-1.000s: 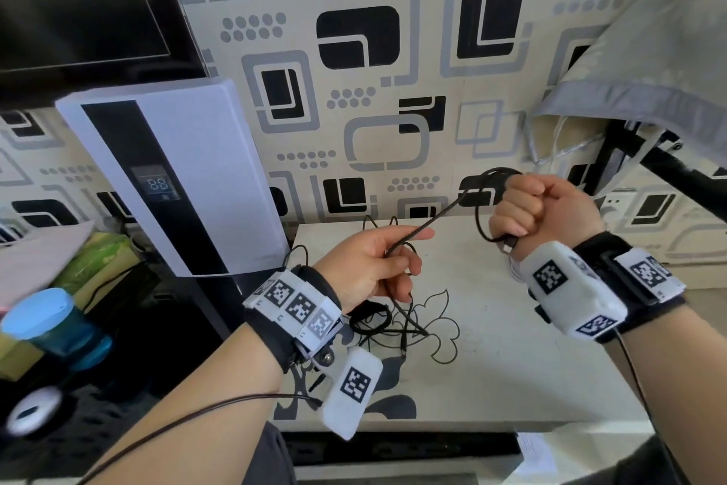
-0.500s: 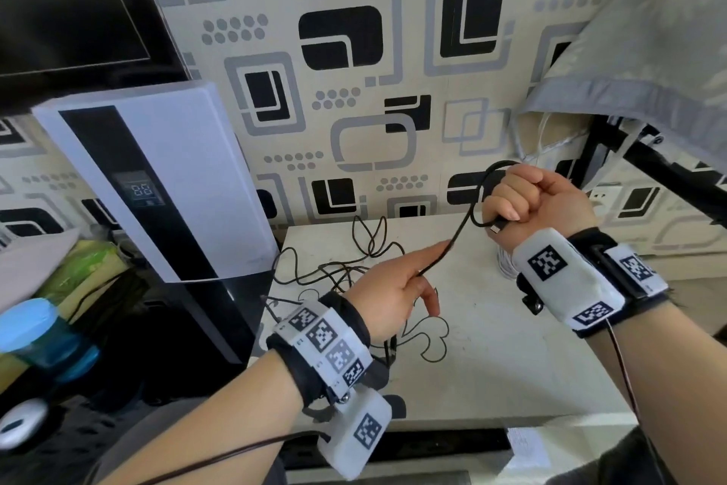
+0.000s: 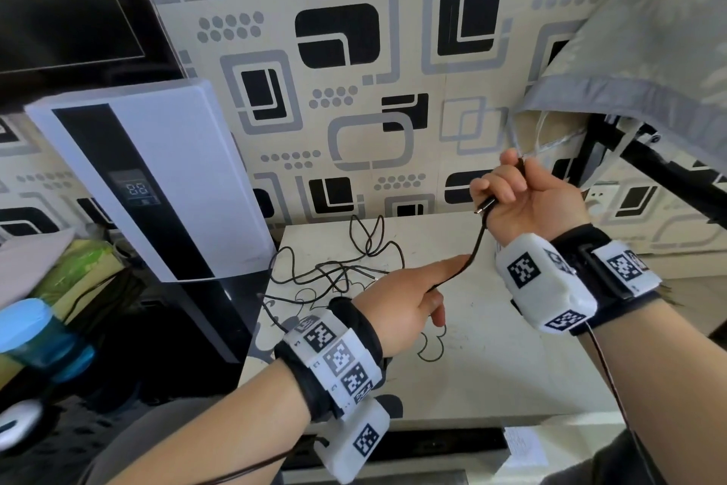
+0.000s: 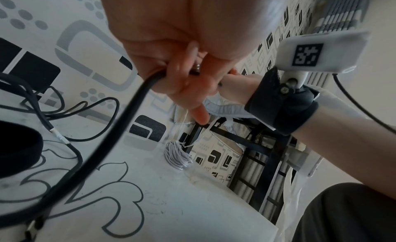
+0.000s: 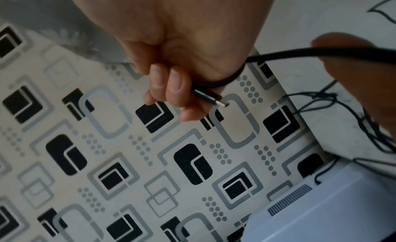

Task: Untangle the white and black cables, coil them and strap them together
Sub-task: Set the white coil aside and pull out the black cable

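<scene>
Your right hand (image 3: pixel 527 201) gripped the black cable (image 3: pixel 474 248) near its plug; your left hand (image 3: pixel 401 307) pinched it lower; feeding slack evenly would have suited tidy coiling above the tabletop (image 3: pixel 491 366).

Head overview; close wrist views

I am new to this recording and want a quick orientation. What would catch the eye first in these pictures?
First, the right hand, raised before the patterned wall, grips the plug end of a black cable, which runs down over the left hand. Behind the hands, more black cable lies tangled on the white table. A coiled white cable rests near the table's right edge.
</scene>
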### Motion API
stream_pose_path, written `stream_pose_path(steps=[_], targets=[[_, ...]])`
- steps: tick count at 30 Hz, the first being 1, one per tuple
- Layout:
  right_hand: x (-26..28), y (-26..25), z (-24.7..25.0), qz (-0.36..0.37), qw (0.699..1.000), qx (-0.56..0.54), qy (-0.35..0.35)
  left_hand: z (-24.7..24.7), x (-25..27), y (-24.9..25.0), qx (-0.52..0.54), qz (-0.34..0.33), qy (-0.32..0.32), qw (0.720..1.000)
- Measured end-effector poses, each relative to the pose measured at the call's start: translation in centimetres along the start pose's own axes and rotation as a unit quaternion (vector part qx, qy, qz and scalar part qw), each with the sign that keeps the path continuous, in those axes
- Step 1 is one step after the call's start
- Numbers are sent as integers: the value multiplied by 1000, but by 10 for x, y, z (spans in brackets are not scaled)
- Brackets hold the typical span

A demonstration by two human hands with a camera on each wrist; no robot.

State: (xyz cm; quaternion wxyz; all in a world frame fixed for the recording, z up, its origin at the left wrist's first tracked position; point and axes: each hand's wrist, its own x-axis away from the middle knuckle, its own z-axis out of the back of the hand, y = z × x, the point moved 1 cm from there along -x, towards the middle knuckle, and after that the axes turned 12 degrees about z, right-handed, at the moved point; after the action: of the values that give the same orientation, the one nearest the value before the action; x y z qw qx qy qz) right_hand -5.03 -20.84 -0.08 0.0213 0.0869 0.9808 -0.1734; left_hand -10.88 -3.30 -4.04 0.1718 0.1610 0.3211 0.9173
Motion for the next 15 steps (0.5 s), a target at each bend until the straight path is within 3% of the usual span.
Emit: stream_pose_path(steps=[7,11,15], targets=[[-1,11,4,22,975,203,-88,10,5,0,-40,-23,41,998],[-5,19,11,49,943,309,-117,14,11,3,-41,-53,72,995],[0,33,18,-2,887,431,-164,24,14,0,5,-67,157,985]])
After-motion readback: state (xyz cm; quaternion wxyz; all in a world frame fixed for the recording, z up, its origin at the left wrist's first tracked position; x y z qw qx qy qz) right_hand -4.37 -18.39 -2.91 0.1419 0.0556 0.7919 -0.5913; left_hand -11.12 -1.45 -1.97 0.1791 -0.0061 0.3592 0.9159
